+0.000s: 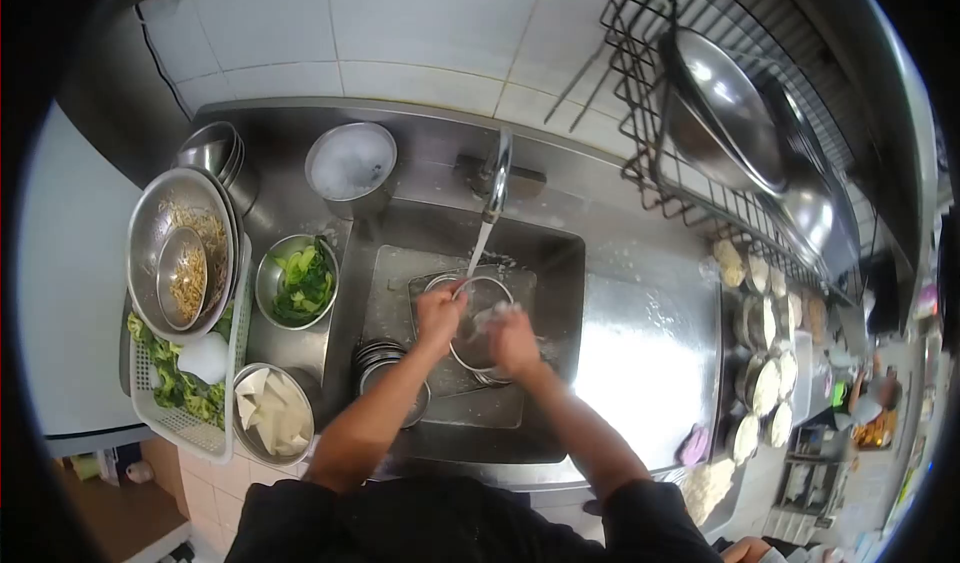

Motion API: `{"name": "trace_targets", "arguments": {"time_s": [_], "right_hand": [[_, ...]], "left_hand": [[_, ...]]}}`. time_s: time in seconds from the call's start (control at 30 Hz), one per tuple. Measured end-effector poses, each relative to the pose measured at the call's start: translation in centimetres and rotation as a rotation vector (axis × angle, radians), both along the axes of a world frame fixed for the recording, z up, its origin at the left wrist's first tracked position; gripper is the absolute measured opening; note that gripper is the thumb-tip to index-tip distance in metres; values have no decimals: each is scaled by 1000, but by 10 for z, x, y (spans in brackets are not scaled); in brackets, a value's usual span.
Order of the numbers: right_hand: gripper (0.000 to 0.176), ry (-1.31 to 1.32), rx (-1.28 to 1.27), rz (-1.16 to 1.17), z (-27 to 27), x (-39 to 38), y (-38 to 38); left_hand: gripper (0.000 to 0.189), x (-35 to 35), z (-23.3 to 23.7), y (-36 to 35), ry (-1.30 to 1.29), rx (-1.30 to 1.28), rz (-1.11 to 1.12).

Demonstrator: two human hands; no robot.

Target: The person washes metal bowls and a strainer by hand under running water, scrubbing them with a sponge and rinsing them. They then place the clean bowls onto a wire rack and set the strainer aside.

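Under the running tap (498,188), a round metal bowl (470,351) is tilted in the sink (555,263). My left hand (441,317) is closed on its upper left rim. Inside the bowl's right side, my right hand (514,343) is closed and blurred by motion. Something pale shows at its fingers, too smeared to name. Beneath the bowl, part of another round metal vessel's rim shows. A stack of small metal bowls (378,353) stands in the sink's left part, partly hidden by my left forearm.
Left of the sink are a foamy pot (372,201), a bowl of leafy greens (303,281), a container of white slices (272,413) and a basket (215,445) of broccoli and bowls. A wire rack (650,168) with metal bowls hangs upper right. Several filled containers (765,383) line the right.
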State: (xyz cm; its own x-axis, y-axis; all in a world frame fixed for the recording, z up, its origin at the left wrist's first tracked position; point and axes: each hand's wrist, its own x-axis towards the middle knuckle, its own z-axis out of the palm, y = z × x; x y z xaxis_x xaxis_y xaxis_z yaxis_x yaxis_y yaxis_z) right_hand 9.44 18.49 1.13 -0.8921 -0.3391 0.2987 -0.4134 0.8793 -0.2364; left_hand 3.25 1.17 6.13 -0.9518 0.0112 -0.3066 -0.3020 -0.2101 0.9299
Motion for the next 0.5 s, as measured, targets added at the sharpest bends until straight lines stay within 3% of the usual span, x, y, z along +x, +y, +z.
{"name": "trace_targets", "arguments": {"time_s": [0.03,0.1,0.13,0.17,0.23,0.3,0.37,0.4,0.43,0.47,0.5], "right_hand": [[30,9,-5,-13,22,-8,-9],[33,-107,-504,-373,82,-9,-49],[32,-174,-831,-408,81,-4,-66],[24,-352,-810,-300,85,12,-66],[17,-359,-240,-13,85,26,-30],[17,-65,-3,-37,110,16,-5],[15,89,-27,-152,107,11,-26],[12,-92,-288,-232,104,21,-48],[10,-283,-547,-311,103,37,-58],[10,-473,-476,-229,106,49,-58],[10,-477,-475,-223,114,62,-55]], "left_hand": [[21,11,1,7,9,-5,-13],[10,29,-4,20,3,122,29],[11,22,15,14,-172,50,-14],[11,13,29,5,-166,57,-13],[9,5,43,-14,-134,400,-142],[8,25,53,-6,-21,351,-83],[13,32,42,10,60,214,-101],[26,33,37,13,79,233,-134],[26,32,34,11,74,247,-125],[32,23,32,1,-22,245,-102],[38,18,28,-14,-117,238,-77]]}}
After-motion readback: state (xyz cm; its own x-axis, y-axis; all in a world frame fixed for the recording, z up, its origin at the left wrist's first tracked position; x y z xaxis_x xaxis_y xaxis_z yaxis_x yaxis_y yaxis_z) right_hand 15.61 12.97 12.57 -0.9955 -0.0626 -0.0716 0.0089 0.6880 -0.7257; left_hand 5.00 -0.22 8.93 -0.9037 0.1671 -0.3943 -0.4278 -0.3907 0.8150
